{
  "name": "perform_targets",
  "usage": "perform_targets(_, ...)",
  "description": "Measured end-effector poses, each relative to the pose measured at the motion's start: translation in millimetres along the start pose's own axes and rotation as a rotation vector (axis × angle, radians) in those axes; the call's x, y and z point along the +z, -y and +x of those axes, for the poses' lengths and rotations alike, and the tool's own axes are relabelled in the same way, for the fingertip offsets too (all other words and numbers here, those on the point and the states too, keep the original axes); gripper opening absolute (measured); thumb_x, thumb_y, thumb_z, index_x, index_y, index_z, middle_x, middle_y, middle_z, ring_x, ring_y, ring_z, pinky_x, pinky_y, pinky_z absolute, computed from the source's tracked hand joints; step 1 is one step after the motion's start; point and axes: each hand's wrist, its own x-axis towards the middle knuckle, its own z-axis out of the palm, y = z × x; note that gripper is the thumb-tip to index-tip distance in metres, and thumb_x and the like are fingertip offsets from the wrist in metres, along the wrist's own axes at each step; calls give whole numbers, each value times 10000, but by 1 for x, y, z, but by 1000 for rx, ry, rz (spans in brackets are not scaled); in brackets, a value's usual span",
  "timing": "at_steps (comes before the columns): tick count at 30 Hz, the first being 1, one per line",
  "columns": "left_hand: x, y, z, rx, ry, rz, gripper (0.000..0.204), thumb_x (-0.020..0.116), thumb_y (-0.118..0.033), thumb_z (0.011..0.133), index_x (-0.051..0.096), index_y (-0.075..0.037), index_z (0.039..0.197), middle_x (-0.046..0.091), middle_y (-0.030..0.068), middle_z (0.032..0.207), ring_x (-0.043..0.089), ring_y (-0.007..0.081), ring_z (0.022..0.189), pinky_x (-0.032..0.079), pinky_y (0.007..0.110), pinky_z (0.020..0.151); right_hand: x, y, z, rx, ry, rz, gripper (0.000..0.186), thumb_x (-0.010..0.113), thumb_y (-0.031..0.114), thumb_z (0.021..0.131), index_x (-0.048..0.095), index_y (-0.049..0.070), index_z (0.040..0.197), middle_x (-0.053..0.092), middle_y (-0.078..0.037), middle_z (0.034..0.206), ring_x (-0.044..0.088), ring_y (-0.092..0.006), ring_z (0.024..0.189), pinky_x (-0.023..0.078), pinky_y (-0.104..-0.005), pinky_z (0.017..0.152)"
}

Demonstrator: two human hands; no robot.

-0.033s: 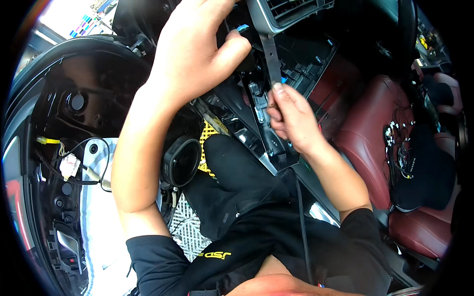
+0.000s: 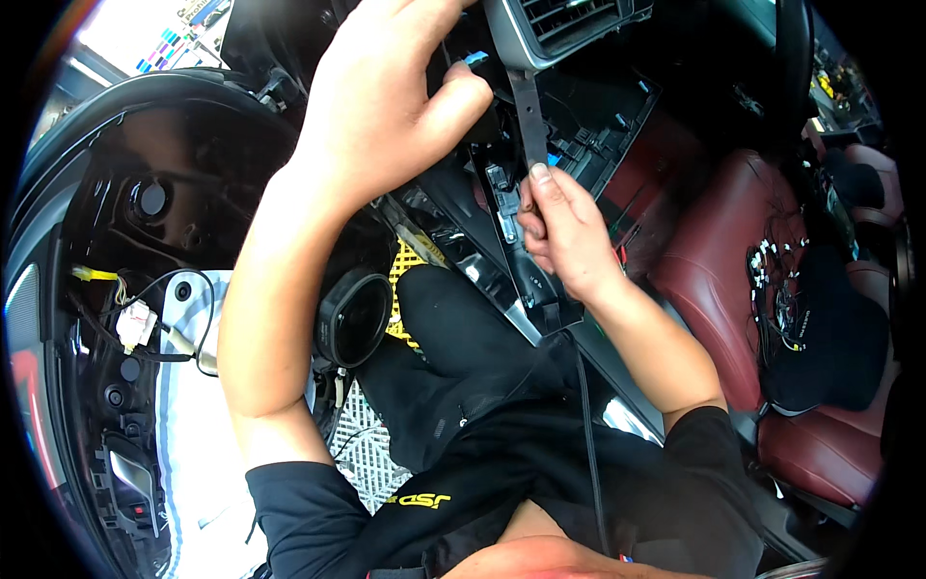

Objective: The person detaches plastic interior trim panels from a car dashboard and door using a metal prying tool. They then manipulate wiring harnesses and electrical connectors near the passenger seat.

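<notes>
I am inside a stripped car cabin. My left hand [image 2: 386,96] is raised at the top centre, with its fingers curled around a black dashboard part [image 2: 487,121] and its thumb just under a small blue connector [image 2: 475,58]. My right hand [image 2: 564,232] pinches the lower end of a dark flat strip [image 2: 529,106] that hangs down from the grey air-vent panel [image 2: 569,24]. Just below that hand lies a black plastic trim panel [image 2: 502,261] with clips. What the left fingertips touch is hidden.
A round black speaker [image 2: 352,318] sits by my left forearm. The bare door [image 2: 145,203] with a white plug [image 2: 135,323] and loose wires is at the left. A dark red seat [image 2: 714,261] carrying a wire harness [image 2: 772,280] is at the right. A black cable [image 2: 588,425] runs down my chest.
</notes>
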Motion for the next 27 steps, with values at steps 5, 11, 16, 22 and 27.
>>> perform_targets(5,-1,-5,0,-51,-5,-32,645,653,-55,753,549,20,1385,587,247,1337,565,413,1262,470,463,1077,3,-9,5,-60,8,60,422,471,467,1098,519,100,894,437,40,709,404,-43,587,331,-211,501)
perform_targets(11,2,-5,0,-28,-44,-12,641,651,-53,747,558,26,1377,593,245,1325,573,413,1246,477,466,1069,15,-23,14,-138,-104,58,474,459,503,1094,519,94,862,454,28,717,418,-52,606,362,-220,523)
perform_targets(16,1,-8,2,-36,-54,-15,637,646,-44,734,576,30,1363,606,234,1309,590,409,1219,488,455,1054,27,-36,23,-218,-183,33,518,426,531,1094,522,83,853,478,22,700,434,-58,582,380,-225,523)
perform_targets(22,7,-4,6,37,-82,-9,662,626,-13,712,575,30,1370,618,226,1307,599,402,1190,490,453,1041,35,-58,58,-483,-250,-77,508,367,515,1111,440,83,853,390,14,689,385,-83,577,339,-244,507)
perform_targets(27,5,-8,3,-12,-1,18,585,619,-24,810,611,-31,1395,580,192,1459,564,348,1347,456,417,1110,32,-70,70,-575,-259,-87,491,392,507,1107,475,78,883,439,6,730,420,-82,617,363,-237,534)
